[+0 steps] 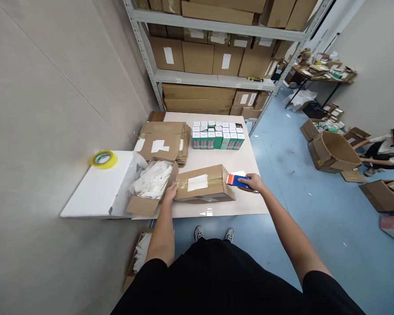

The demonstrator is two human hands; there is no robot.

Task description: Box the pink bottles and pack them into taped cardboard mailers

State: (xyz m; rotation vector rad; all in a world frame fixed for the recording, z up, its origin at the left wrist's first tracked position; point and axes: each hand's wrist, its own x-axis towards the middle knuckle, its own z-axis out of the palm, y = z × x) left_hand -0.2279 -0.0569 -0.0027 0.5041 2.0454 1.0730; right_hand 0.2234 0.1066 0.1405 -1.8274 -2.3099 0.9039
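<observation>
A closed cardboard box (214, 194) lies on the table in front of me, with clear tape along its top and a white label (197, 182). My left hand (171, 191) is closed on the box's left end, steadying it. In my right hand (255, 182) is a blue and orange tape dispenser (240, 180), its orange head against the box's right end. Left of the box stands an open carton (143, 205) filled with white packing material (153, 178).
Rows of small green-and-white boxes (218, 139) and a stack of flattened cardboard (164, 138) sit at the table's back. A yellow tape roll (103, 159) rests on a white surface (96, 188) at left. Shelving (213, 79) stands behind; another person (389, 148) is at right among cartons.
</observation>
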